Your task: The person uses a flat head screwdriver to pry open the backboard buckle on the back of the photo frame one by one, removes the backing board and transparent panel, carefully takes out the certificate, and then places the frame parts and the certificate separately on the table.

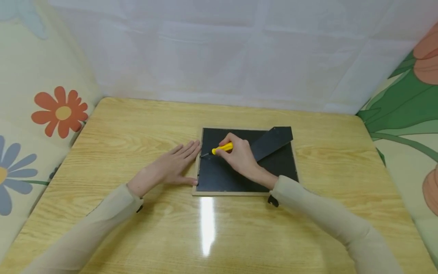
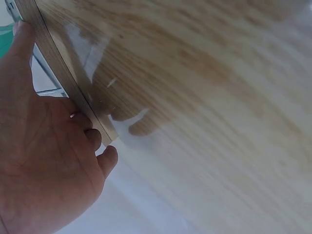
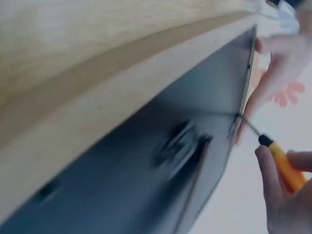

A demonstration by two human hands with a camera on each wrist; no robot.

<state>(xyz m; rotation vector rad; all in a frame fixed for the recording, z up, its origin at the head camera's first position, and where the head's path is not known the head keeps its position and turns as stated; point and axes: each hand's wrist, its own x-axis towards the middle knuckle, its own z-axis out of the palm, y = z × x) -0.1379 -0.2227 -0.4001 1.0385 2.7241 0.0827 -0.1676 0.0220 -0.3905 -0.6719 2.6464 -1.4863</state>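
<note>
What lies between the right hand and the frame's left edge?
The front of the yellow-handled screwdriver spans that stretch, over the black backing board, its metal shaft ending at the frame's left edge. The head view shows this.

Open worktop stretches behind the frame, while the left hand bars its left edge, the right sleeve the near-right corner, the flap the far-right.

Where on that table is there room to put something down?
The table is bare between the frame and the right floral backdrop, behind the frame up to the white cloth, and in front between the sleeves. The frame is crowded: left hand at its left edge, right hand with yellow screwdriver over it, black flap toward its right.
</note>
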